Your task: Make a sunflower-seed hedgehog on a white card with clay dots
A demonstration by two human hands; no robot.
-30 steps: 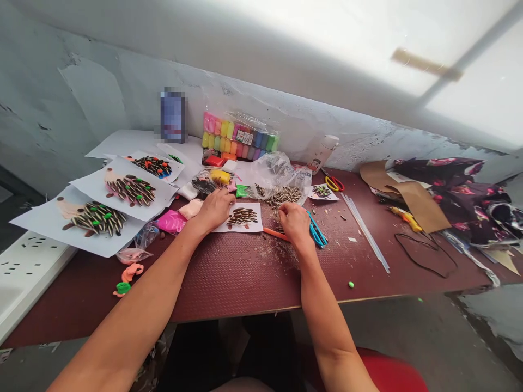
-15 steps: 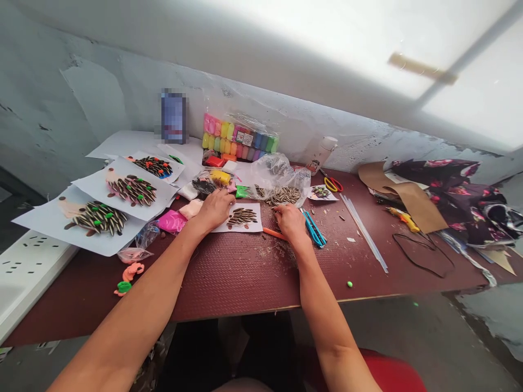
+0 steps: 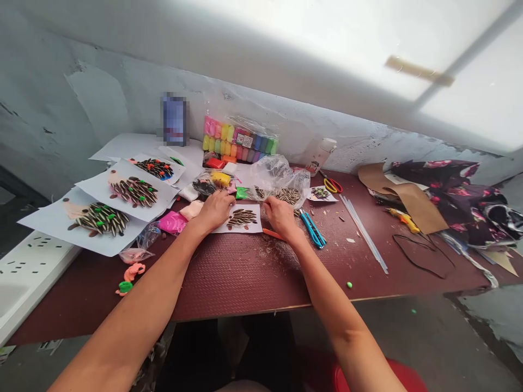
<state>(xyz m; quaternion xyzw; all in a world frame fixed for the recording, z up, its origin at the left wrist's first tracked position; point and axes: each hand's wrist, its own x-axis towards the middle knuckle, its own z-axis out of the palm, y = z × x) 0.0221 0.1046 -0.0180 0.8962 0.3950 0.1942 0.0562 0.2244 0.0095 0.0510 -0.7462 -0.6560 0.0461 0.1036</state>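
Note:
A small white card [image 3: 252,225] covered with striped sunflower seeds lies between my hands on the dark red table. My left hand [image 3: 217,209] rests at the card's upper left edge, its fingers bent; whether they hold anything is hidden. Just right of the card, my right hand [image 3: 281,215] is closed, fingertips pinched together on something too small to make out. Behind it a clear plastic bag [image 3: 274,170] stands beside a pile of loose seeds [image 3: 289,196]. An orange tool [image 3: 273,234] lies partly under my right hand.
Larger seed-decorated sheets [image 3: 118,244] are stacked at left. Coloured clay packs [image 3: 239,142] lean on the wall. To the right are a blue cutter [image 3: 314,228], scissors [image 3: 332,185], clear sticks [image 3: 364,234], a glue gun [image 3: 403,219] and brown paper [image 3: 420,204].
My right hand has moved left from the seed pile toward the card's right edge. My left hand has stayed at the card.

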